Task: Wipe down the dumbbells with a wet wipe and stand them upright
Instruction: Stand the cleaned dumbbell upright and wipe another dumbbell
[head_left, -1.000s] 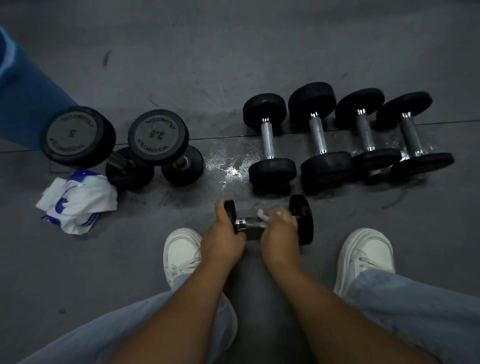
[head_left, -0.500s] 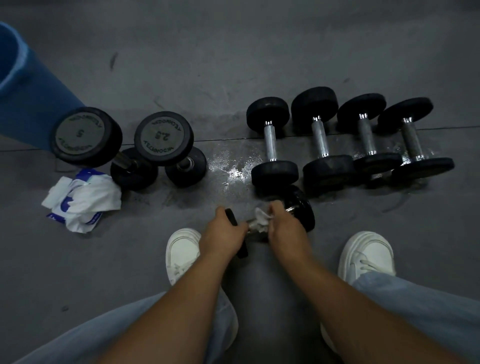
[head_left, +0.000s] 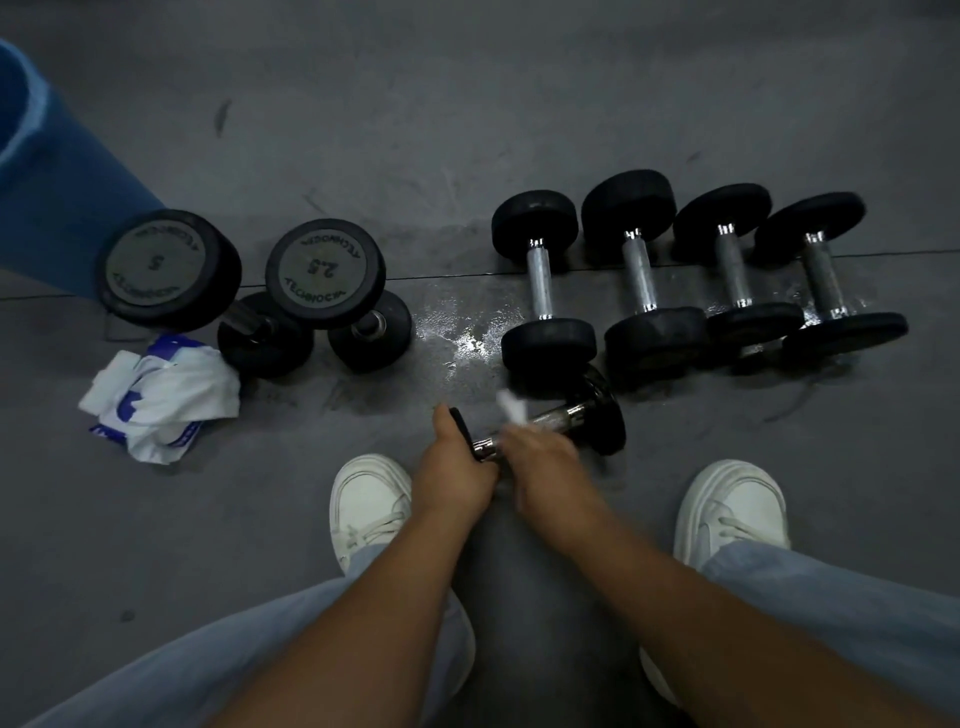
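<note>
Over dumbbell (head_left: 563, 415), blurred right hand (head_left: 540, 456), wipe (head_left: 511, 408)

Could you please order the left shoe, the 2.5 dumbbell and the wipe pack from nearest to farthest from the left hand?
In the head view, from the left hand:
1. Left shoe, right beside the wrist.
2. 2.5 dumbbell, standing ahead and left.
3. Wipe pack, far left on floor.

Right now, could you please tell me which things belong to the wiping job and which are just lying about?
Job: held dumbbell, wet wipe, four lying dumbbells, upright 5 dumbbell, upright 2.5 dumbbell, wipe packet.
Lying about: blue roll.
</note>
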